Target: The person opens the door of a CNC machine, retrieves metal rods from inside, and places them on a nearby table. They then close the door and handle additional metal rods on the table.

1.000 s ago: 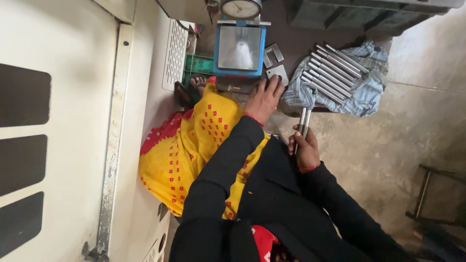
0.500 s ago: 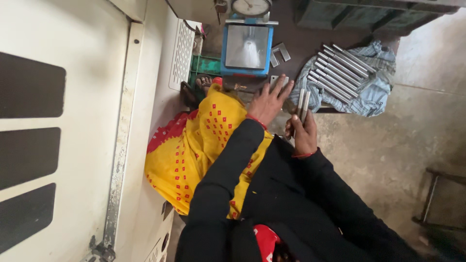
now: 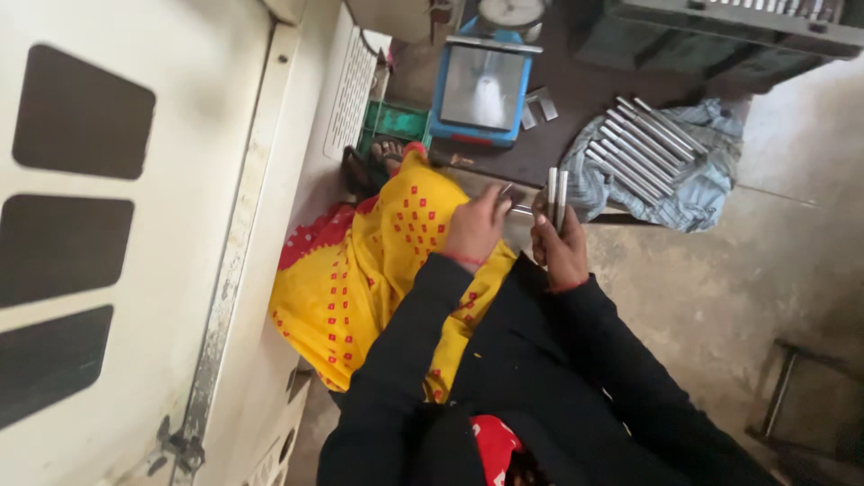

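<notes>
1. The right hand (image 3: pixel 560 247) is closed around two short steel rods (image 3: pixel 556 195), its fingers wrapped about their lower ends; the rods stand nearly upright, side by side and touching, over the near edge of the dark table (image 3: pixel 585 85).
2. The left hand (image 3: pixel 475 229) sits just beside the right, its fingers curled together and pinching a small metal piece (image 3: pixel 506 191) whose tip alone shows; its shape cannot be made out.
3. On the table's right part a blue cloth (image 3: pixel 693 193) hangs over the near edge, and a row of steel rods (image 3: pixel 643 139) lies on it, slanted, close together, well apart from the hands.
4. Toward the far side of the table stands a blue weighing scale (image 3: pixel 481 85) with a shiny pan; its dial is cut off by the upper frame edge. Two small metal blocks (image 3: pixel 538 108) lie just beside it.
5. Open room lies to the right, on the bare concrete floor (image 3: pixel 720 297). To the left a pale metal panel (image 3: pixel 135 225) closes in, with yellow dotted fabric (image 3: pixel 378 261) filling the gap between it and the arms.
6. The black sleeves (image 3: pixel 576 360) hide the lap and the table's near left corner; a metal frame (image 3: pixel 783 387) at the lower right is dim and cut off.
</notes>
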